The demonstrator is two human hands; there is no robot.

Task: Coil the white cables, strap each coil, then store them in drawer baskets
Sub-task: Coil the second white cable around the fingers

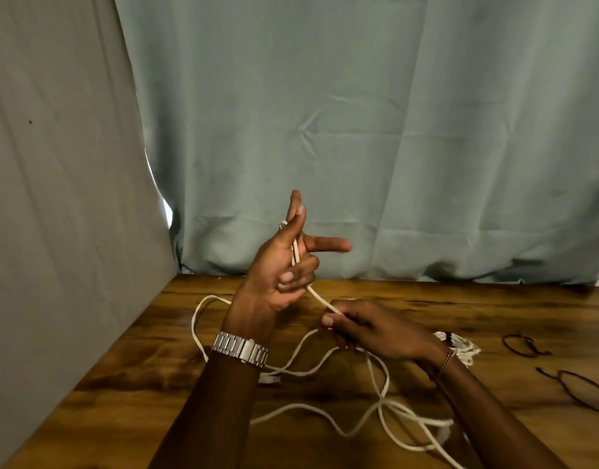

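The cable is white against a brown, dark-grained wooden table. The curtain is pale grey-green, the watch silver. The straps look dark, perhaps reddish brown.

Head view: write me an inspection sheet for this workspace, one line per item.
Surface: wooden table, dark grain, bare at the left edge.
Job's things: one white cable running taut between both hands, the rest lying loose in loops on the table; a second white bundle lies behind the right wrist.
Clutter: two dark strap loops at the right.
Grippers: left hand raised, curled fingers holding the cable, index finger straight; right hand low, pinching the cable.
Cables: no coil formed yet; a connector rests below the left wrist.
Surroundings: grey-green cloth backdrop; drawer baskets: nothing seen.
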